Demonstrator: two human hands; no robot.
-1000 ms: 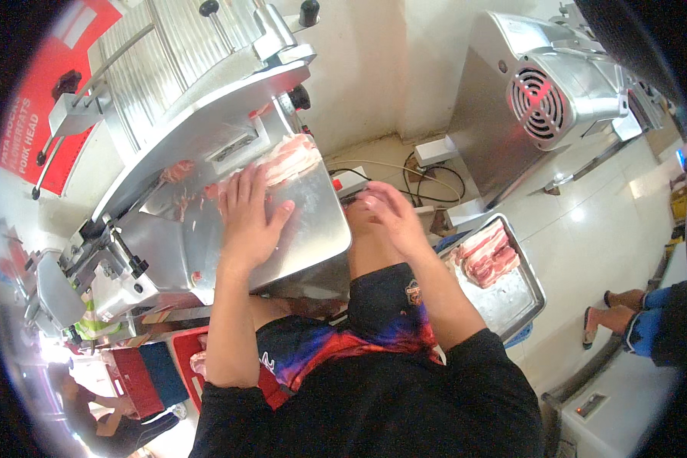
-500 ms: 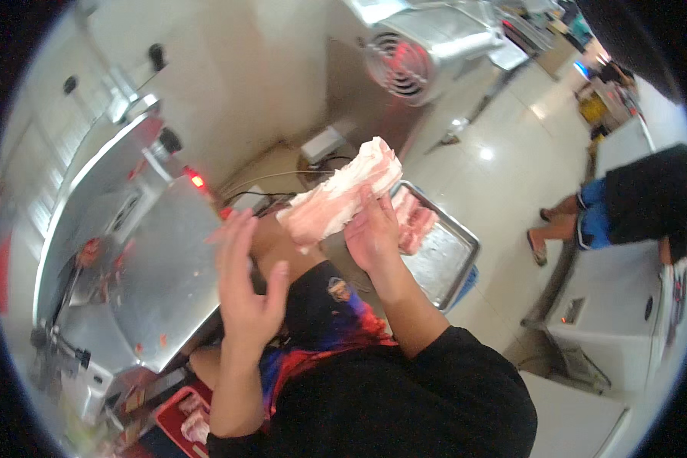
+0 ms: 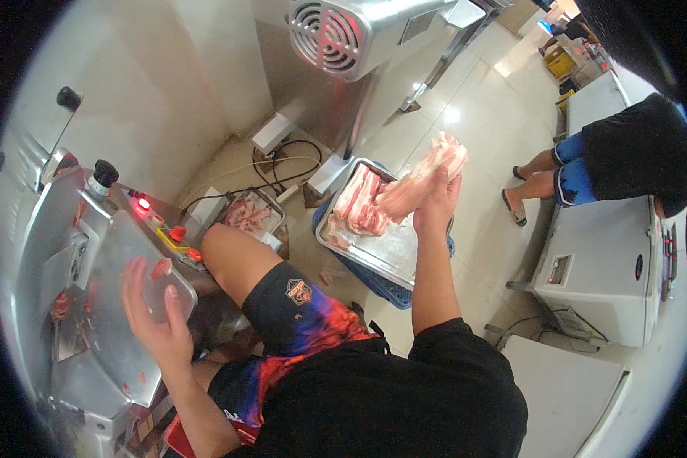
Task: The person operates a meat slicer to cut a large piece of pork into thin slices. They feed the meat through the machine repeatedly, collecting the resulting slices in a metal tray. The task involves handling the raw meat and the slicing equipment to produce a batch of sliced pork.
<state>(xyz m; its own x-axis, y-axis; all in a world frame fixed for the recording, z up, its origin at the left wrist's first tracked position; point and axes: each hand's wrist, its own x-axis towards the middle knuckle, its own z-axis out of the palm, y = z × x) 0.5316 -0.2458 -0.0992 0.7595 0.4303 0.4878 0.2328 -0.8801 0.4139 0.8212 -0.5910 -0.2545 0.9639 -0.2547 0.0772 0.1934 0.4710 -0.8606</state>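
Observation:
A slab of sliced pork belly (image 3: pixel 424 183) is gripped in my right hand (image 3: pixel 439 202), held tilted above a metal tray (image 3: pixel 385 256). More pork belly slices (image 3: pixel 359 202) lie in the tray's far left part, close to the held slab. My left hand (image 3: pixel 156 317) is raised over the steel meat slicer (image 3: pixel 130 267), fingers apart, nothing in it. Small meat scraps (image 3: pixel 162 267) cling to the slicer's plate near my fingers.
Below the tray is a blue plastic crate (image 3: pixel 389 292). Beside my knee sits another tray of meat pieces (image 3: pixel 246 214), near loose black cables (image 3: pixel 301 164). A steel machine (image 3: pixel 374 38) stands ahead. At right, another person (image 3: pixel 618 156) stands by a white chest freezer (image 3: pixel 603 267).
My right hand has carried the pork belly rightward, over the tray. My left hand has moved left and lower, over the slicer. The view has turned, showing more of the tray.

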